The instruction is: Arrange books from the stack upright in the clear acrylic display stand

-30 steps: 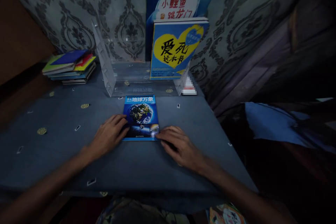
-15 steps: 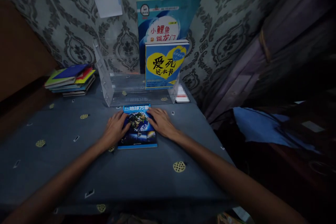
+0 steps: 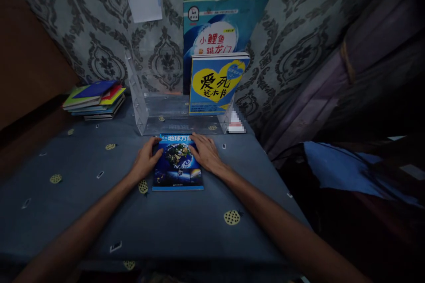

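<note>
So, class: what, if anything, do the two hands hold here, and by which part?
The Earth-cover book, flat on the table: left hand at its upper left edge, right hand at its upper right. A true grip cannot be told.
</note>
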Demonstrator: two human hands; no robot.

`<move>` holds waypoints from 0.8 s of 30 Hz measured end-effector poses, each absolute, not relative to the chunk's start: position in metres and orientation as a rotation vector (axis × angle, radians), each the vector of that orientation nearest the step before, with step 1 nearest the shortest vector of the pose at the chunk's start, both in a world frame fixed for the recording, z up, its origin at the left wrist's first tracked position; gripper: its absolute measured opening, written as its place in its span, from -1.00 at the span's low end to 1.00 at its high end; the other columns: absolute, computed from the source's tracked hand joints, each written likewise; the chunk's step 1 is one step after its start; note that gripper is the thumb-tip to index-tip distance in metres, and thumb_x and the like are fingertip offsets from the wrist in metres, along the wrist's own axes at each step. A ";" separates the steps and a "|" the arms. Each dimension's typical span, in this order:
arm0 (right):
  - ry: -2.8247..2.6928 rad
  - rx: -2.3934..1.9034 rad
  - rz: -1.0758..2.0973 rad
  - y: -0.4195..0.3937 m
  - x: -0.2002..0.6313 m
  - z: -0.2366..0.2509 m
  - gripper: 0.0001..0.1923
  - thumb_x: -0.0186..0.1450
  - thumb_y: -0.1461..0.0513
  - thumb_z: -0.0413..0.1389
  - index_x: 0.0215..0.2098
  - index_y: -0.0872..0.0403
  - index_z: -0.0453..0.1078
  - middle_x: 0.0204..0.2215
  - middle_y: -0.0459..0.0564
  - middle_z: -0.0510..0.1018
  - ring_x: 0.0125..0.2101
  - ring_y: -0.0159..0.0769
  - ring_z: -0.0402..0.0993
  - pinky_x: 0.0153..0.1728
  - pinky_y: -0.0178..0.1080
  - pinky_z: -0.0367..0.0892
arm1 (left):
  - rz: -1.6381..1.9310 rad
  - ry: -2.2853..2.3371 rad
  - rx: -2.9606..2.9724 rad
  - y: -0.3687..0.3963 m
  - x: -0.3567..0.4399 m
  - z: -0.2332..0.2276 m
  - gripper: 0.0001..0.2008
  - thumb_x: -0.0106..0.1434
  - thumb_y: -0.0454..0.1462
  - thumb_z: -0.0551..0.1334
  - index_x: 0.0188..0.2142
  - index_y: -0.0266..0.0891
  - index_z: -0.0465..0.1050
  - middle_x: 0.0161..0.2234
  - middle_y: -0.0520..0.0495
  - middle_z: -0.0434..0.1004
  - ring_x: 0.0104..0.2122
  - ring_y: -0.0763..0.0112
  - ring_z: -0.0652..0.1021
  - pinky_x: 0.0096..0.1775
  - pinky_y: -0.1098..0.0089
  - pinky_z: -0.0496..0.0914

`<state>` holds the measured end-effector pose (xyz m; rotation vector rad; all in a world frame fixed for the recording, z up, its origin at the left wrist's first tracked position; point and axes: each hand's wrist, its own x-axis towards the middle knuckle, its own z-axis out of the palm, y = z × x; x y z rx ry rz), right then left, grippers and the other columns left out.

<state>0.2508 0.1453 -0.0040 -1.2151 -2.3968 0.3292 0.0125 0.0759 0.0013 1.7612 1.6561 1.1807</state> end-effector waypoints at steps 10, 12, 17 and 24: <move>-2.411 -1.210 0.330 0.144 0.251 -0.004 -0.54 0.46 0.17 -0.03 0.26 0.17 0.31 0.30 0.28 0.35 0.30 -0.02 0.26 0.26 0.09 0.15 | 1.415 1.260 0.844 0.078 0.013 0.005 -0.44 -0.03 -0.27 0.50 -0.03 -0.22 0.40 -0.25 0.00 0.63 -0.44 0.49 0.58 -0.41 0.54 0.41; -2.420 -1.196 0.327 0.144 0.252 -0.005 -0.54 0.46 0.15 -0.03 0.26 0.17 0.30 0.30 0.28 0.34 0.30 -0.02 0.25 0.26 0.09 0.14 | 1.342 1.175 0.782 0.077 0.015 0.005 -0.49 -0.01 -0.28 0.50 -0.06 -0.27 0.44 -0.36 0.01 0.62 -0.48 0.47 0.58 -0.42 0.52 0.43; -2.430 -1.165 0.343 0.144 0.252 -0.006 -0.49 0.48 0.09 -0.06 0.27 0.21 0.28 0.30 0.31 0.32 0.32 0.00 0.22 0.28 0.10 0.12 | 1.281 1.053 0.700 0.075 0.017 0.006 -0.68 0.07 -0.36 0.45 -0.16 -0.33 0.49 -0.34 -0.08 0.64 -0.44 0.40 0.61 -0.36 0.44 0.51; -2.412 -1.143 0.394 0.144 0.254 -0.008 -0.46 0.50 0.05 -0.14 0.30 0.17 0.24 0.32 0.28 0.30 0.34 -0.03 0.19 0.29 0.12 0.10 | 1.288 0.970 0.670 0.075 0.017 0.008 -0.70 0.09 -0.42 0.43 -0.16 -0.33 0.50 -0.33 -0.07 0.65 -0.44 0.43 0.61 -0.33 0.46 0.54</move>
